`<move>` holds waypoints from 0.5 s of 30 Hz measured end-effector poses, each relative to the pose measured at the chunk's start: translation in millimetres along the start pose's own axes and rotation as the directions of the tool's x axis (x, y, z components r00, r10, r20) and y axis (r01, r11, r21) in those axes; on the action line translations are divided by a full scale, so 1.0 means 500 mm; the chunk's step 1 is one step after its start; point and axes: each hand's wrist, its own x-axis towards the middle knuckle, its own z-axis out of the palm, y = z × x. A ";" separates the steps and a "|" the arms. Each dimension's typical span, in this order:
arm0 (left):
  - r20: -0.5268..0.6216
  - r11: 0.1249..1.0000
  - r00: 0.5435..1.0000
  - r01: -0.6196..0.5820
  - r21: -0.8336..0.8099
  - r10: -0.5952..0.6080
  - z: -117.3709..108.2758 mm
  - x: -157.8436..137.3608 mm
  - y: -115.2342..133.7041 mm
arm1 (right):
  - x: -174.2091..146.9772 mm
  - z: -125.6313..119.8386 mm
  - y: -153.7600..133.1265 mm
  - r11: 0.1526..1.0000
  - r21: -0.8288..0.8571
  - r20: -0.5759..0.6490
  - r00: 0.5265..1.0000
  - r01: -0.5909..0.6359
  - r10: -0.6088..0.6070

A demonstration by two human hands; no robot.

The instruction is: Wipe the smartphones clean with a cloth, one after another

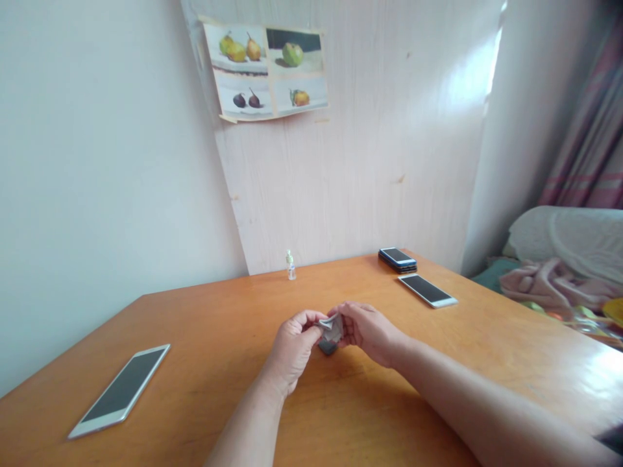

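Observation:
Between my two hands, above the middle of the wooden table [209, 376], is a small folded grey cloth [332, 329]. My left hand [295, 344] pinches its left edge between thumb and fingers. On the other side, my right hand [363, 329] grips the cloth's right edge with its fingers curled. Just below the cloth a small dark flat object [327, 348] shows on the table, mostly hidden by the cloth and hands, so its kind is unclear.
A white tablet [121, 389] lies at the left. Toward the back stands a small clear bottle [291, 267] with a pale green top. Back right are a stack of phones [398, 259] and a white phone [428, 290]. Bedding [559, 285] lies beyond the table's right edge.

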 end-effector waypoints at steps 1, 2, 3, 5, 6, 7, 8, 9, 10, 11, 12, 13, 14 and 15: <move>-0.011 1.000 1.000 -0.011 0.001 0.011 0.000 0.000 0.000 | 0.000 -0.002 -0.001 0.999 0.036 0.019 0.999 -0.039 0.038; -0.014 1.000 1.000 -0.016 -0.004 0.016 0.000 -0.001 0.000 | -0.001 -0.004 -0.001 0.996 0.054 0.046 0.996 -0.072 0.070; -0.012 1.000 1.000 -0.015 -0.014 0.015 0.000 -0.001 0.000 | -0.001 -0.005 -0.001 0.994 0.051 0.078 0.993 -0.097 0.093; -0.001 0.999 1.000 -0.003 -0.033 0.003 0.000 -0.002 0.000 | -0.002 -0.008 0.001 0.994 0.009 0.129 0.986 -0.111 0.109; -0.005 0.999 1.000 0.003 -0.037 -0.003 0.000 -0.002 0.000 | -0.001 -0.009 0.003 0.994 -0.018 0.134 0.985 -0.103 0.105; -0.019 0.999 1.000 0.007 -0.038 -0.007 -0.001 -0.002 0.000 | -0.001 -0.010 0.005 0.995 -0.044 0.121 0.988 -0.087 0.091; -0.040 0.999 0.999 0.011 -0.037 -0.013 -0.003 -0.001 -0.001 | 0.000 -0.010 0.007 0.996 -0.064 0.098 0.993 -0.065 0.071; -0.062 0.999 0.998 0.017 -0.036 -0.019 -0.005 -0.001 -0.002 | 0.002 -0.011 0.008 0.996 -0.082 0.073 0.996 -0.039 0.045; -0.079 0.999 0.996 0.026 -0.036 -0.029 -0.007 0.000 -0.004 | 0.003 -0.011 0.010 0.995 -0.099 0.048 0.999 -0.011 0.015; -0.086 0.999 0.995 0.039 -0.038 -0.042 -0.009 0.001 -0.005 | 0.005 -0.011 0.011 0.993 -0.116 0.025 1.000 0.017 -0.014; -0.082 0.998 0.995 0.053 -0.039 -0.056 -0.011 0.002 -0.006 | 0.006 -0.011 0.011 0.990 -0.133 0.007 0.999 0.040 -0.040; -0.070 0.997 0.995 0.066 -0.038 -0.069 -0.012 0.002 -0.007 | 0.007 -0.011 0.011 0.987 -0.148 -0.008 0.998 0.058 -0.060; -0.056 0.996 0.995 0.078 -0.037 -0.080 -0.013 0.003 -0.008 | 0.008 -0.010 0.011 0.985 -0.158 -0.015 0.997 0.071 -0.075; -0.041 0.995 0.995 0.089 -0.039 -0.090 -0.012 0.003 -0.008 | 0.008 -0.009 0.010 0.983 -0.163 -0.015 0.996 0.080 -0.083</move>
